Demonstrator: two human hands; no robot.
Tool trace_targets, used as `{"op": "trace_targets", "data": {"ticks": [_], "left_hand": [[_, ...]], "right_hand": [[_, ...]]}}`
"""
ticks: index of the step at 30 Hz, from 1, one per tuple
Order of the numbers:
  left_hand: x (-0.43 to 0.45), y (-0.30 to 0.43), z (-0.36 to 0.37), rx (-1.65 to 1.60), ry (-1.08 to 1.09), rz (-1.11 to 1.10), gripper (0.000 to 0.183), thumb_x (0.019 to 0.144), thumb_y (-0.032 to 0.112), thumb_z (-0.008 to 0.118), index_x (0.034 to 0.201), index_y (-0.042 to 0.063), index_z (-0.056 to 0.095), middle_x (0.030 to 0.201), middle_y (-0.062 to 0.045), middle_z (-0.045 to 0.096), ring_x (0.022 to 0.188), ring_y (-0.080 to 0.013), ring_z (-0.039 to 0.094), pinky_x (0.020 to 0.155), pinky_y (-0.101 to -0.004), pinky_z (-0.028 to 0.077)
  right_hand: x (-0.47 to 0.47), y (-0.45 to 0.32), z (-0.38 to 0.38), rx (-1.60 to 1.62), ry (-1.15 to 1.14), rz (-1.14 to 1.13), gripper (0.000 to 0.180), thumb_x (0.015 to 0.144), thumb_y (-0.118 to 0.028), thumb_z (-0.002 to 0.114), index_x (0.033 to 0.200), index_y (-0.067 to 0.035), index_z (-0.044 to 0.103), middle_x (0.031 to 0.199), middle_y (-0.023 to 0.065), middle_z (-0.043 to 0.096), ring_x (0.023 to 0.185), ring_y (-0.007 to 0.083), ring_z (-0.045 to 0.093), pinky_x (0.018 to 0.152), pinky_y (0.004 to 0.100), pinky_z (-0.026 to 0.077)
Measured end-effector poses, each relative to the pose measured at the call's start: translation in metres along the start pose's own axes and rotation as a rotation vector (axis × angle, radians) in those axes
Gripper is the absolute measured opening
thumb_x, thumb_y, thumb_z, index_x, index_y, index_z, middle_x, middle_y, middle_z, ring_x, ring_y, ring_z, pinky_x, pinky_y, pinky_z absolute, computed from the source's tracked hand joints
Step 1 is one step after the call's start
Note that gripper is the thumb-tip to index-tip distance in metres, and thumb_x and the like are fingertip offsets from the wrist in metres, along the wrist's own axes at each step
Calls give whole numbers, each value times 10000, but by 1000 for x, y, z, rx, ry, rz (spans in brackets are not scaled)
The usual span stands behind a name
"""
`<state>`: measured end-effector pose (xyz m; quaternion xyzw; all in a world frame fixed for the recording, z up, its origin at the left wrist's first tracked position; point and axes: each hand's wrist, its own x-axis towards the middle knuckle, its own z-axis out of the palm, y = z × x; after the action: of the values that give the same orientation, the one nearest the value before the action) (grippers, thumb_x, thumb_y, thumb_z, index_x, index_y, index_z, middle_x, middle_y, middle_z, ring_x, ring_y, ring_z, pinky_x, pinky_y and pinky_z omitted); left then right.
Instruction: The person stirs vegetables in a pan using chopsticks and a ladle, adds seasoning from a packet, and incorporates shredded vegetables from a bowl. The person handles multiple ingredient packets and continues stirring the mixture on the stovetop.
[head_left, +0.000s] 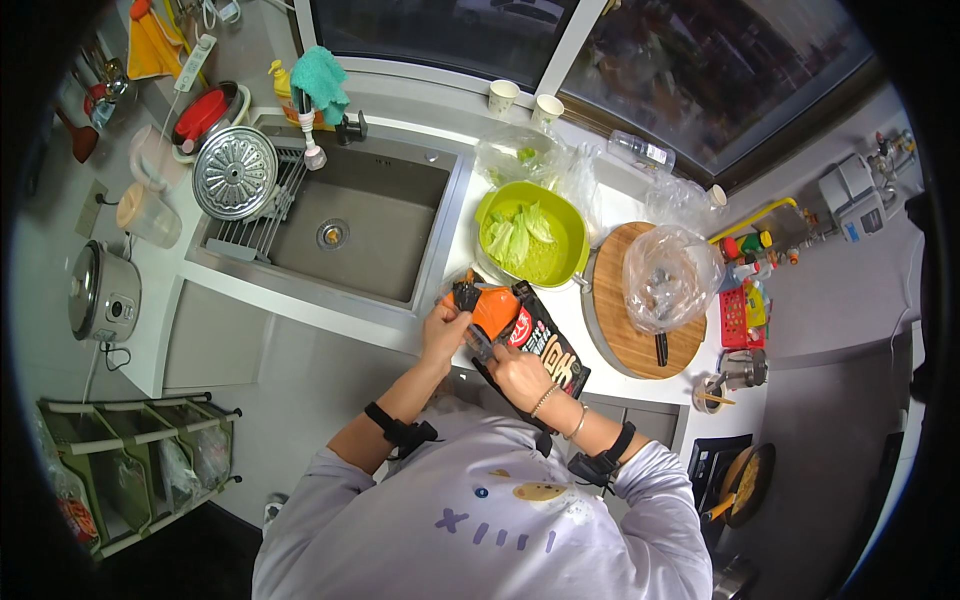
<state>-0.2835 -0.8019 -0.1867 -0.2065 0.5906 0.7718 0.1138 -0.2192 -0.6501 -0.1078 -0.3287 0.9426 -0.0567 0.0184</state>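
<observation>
Both my hands are at the counter's front edge, over a black food packet (551, 352) that bears writing. My left hand (444, 337) pinches the edge of a clear plastic wrapper (478, 341) with orange and black parts. On the right, my right hand (520, 375) has its fingers closed on the lower edge of the same wrapper, above the black packet. An orange packet (495, 309) lies in or under the clear plastic; which cannot be told. Just behind stands a green colander (574, 262) holding lettuce leaves (517, 238).
A sink (360, 225) is at left, with a steamer plate (235, 173) on its rack. To the right, a round wooden board (637, 356) carries a clear plastic bag (671, 277) and a black-handled knife (661, 350). A pan (750, 487) of food sits at far right.
</observation>
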Motion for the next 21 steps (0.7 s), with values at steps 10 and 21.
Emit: {"op": "trace_targets", "data": {"ticks": [10,21], "left_hand": [[-8,8,1,-57,29,11,207,784,115,692,749,61,495,679,-23,559,561,-76,533,477,-224,428],[-18,-11,4,-30,21,103,220,797,102,678,715,72,477,641,-19,545,525,-84,510,479,-232,403]], "right_hand": [[4,-1,0,63,160,96,65,739,-86,563,725,-32,595,739,91,537,672,232,601,561,336,498],[-11,3,3,138,109,77,61,720,-57,590,759,-12,578,724,122,557,637,289,617,547,373,507]]}}
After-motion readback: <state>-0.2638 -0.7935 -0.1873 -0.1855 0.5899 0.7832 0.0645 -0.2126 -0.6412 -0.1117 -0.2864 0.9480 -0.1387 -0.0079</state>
